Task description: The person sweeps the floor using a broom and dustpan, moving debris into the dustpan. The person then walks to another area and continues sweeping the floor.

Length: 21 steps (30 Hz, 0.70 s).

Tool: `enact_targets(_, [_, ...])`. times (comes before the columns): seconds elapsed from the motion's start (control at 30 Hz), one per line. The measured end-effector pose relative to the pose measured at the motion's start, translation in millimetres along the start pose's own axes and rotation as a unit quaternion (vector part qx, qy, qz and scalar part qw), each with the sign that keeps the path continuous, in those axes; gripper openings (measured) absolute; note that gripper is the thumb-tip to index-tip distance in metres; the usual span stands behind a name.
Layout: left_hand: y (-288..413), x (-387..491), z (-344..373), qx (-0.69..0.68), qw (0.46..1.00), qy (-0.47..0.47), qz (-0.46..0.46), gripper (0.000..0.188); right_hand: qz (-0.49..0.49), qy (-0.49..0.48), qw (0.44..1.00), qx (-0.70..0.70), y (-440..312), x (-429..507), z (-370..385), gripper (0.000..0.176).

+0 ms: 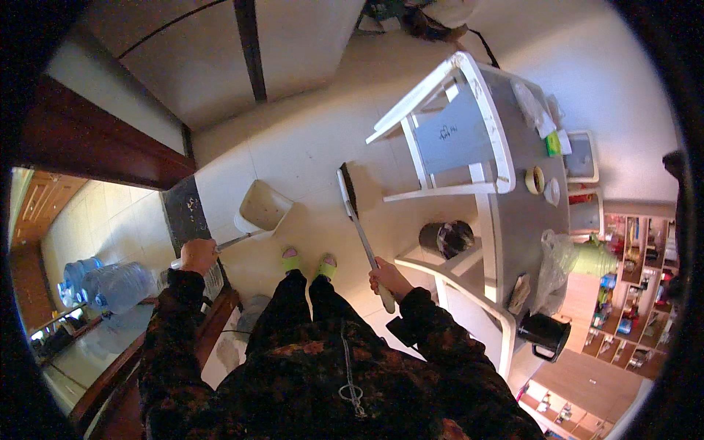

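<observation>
My left hand (199, 256) is closed around the handle of a long-handled white dustpan (267, 206), whose pan is at the floor by the dark threshold. In my right hand (391, 278) is the pale grip of a broom (348, 192). Its dark bristles face right, toward the white chair, and lie at floor level to the right of the dustpan. Some floor separates the two heads. My feet, in light green slippers (326, 265), are below and between them.
White chairs (503, 159) stand at a grey table (522, 220) on the right, with a black-lined bin (448, 239) beneath. A dark door frame (110, 137) and large water bottles (118, 286) are at left. Cabinets (297, 49) stand ahead.
</observation>
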<state>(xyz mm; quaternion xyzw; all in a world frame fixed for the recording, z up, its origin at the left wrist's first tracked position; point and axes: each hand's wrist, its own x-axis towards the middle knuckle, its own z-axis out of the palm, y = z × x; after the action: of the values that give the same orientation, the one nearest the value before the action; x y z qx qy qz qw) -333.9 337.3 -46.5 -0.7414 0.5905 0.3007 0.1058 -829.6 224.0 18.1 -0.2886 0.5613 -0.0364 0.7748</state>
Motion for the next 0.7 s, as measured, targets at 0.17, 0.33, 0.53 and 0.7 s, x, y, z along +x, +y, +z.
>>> enact_targets(0.17, [3.5,-7.7,1.3,-0.032,0.998,0.051,0.016,0.018,0.009,0.052,0.996,-0.077,-39.3,-18.6,7.7,0.039])
enact_targets(0.33, [8.0,-11.0,-3.0,0.020,0.998,0.051,0.008,0.016,-0.018,0.112,0.973,-0.200,-62.8,-7.0,-17.7,0.052])
enact_targets(0.53, [13.0,-9.8,-7.6,0.005,0.999,0.040,-0.025,0.015,-0.028,0.167,0.957,-0.236,-80.0,96.5,-47.6,0.033])
enact_targets(0.7, [17.8,-13.5,-12.4,0.025,0.998,0.033,-0.049,0.014,0.004,0.034,0.989,-0.144,-90.6,96.7,-27.8,0.052])
